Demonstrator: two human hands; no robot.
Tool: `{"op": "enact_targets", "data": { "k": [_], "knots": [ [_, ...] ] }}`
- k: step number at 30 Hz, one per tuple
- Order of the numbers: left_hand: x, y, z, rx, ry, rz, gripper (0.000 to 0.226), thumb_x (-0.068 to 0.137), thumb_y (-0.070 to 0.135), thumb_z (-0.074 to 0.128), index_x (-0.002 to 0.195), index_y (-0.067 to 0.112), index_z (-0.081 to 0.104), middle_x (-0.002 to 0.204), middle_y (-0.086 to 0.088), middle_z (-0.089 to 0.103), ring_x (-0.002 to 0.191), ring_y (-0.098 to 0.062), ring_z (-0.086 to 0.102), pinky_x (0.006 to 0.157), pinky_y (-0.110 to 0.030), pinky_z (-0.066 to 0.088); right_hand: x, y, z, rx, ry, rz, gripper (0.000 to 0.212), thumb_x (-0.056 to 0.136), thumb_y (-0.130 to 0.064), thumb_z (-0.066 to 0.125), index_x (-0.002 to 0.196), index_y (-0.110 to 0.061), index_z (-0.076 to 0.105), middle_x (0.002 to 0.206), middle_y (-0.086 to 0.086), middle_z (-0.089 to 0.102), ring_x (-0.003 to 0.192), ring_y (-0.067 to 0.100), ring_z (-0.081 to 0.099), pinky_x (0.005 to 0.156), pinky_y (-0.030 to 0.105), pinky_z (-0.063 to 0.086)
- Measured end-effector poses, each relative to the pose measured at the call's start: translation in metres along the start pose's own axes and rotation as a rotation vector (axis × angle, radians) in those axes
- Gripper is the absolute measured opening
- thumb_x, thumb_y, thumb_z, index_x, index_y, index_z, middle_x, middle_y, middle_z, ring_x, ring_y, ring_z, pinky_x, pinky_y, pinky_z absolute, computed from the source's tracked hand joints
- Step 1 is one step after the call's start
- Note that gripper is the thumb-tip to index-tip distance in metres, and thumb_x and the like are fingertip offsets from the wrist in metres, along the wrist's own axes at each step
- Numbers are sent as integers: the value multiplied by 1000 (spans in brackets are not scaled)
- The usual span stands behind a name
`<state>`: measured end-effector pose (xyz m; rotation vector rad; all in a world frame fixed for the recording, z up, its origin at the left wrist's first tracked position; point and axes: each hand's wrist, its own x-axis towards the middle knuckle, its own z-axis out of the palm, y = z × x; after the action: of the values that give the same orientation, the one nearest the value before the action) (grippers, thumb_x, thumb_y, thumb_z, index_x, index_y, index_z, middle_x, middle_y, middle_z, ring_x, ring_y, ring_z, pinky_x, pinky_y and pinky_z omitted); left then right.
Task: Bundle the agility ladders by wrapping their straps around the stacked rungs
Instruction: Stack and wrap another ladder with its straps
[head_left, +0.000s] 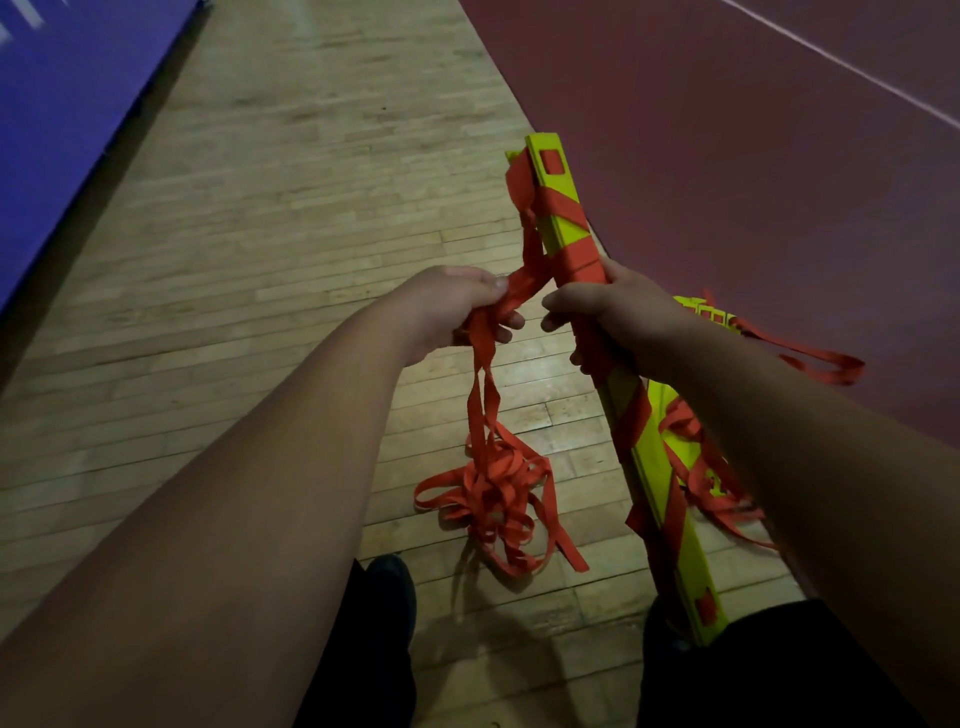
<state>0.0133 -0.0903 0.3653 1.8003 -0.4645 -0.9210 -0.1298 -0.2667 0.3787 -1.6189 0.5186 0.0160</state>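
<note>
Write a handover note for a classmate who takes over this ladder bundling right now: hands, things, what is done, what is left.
Left hand: grips the red strap beside the stack.
Right hand: grips the stacked yellow rungs mid-length, held tilted above the wooden floor.
Done: several strap turns around the stack.
Left: wind on the long tangle hanging below the left hand; a second ladder lies unbundled on the floor beyond the right arm.
</note>
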Motion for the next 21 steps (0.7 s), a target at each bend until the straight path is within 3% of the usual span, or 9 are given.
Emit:
{"op": "enact_targets", "data": {
  "k": [4, 9, 12, 15, 18, 21],
  "knots": [
    [-4, 1, -1, 66, -36, 41, 25, 110, 11, 57, 129, 21, 70, 114, -4, 82, 99, -27, 81, 94, -45, 61, -1, -2, -3, 51, -23, 22, 24, 96, -21, 74, 117, -21, 62, 83, 6, 72, 61, 25, 65, 55, 35, 55],
    [-5, 8, 2, 115, 50, 50, 34, 94, -14, 54, 107, 15, 67, 110, -12, 80, 102, -25, 81, 98, -50, 62, -2, -2, -7, 41, -67, 39, 25, 95, -22, 72, 117, -22, 60, 81, 4, 70, 61, 23, 63, 58, 36, 53],
    [-1, 7, 0, 225, 157, 1, 31, 86, -10, 59, 92, 17, 72, 96, -6, 84, 107, -26, 78, 100, -51, 61, -3, -1, -5, 20, -78, 63, 22, 96, -23, 71, 115, -22, 61, 81, 4, 69, 60, 22, 62, 59, 36, 52],
    [3, 5, -2, 256, 254, -36, 28, 81, -4, 73, 79, 23, 79, 99, -4, 81, 109, -26, 71, 96, -44, 61, -3, 0, -4, 32, -85, 78, 14, 96, -24, 68, 108, -19, 61, 78, 3, 67, 58, 20, 60, 57, 34, 51],
    [1, 3, 1, 433, 216, -56, 23, 85, 5, 85, 76, 26, 80, 94, 3, 77, 100, -11, 65, 75, -26, 48, -5, -2, -3, 79, -119, 108, 11, 97, -26, 65, 95, -17, 60, 70, 0, 64, 54, 18, 56, 53, 29, 49],
    [-1, 1, 2, 606, 136, -93, 22, 89, 7, 85, 84, 28, 83, 97, 4, 78, 99, -12, 67, 80, -28, 50, -7, -3, 0, 97, -183, 120, 15, 96, -26, 64, 87, -14, 59, 70, 2, 61, 51, 19, 52, 52, 27, 45]
  ]
}}
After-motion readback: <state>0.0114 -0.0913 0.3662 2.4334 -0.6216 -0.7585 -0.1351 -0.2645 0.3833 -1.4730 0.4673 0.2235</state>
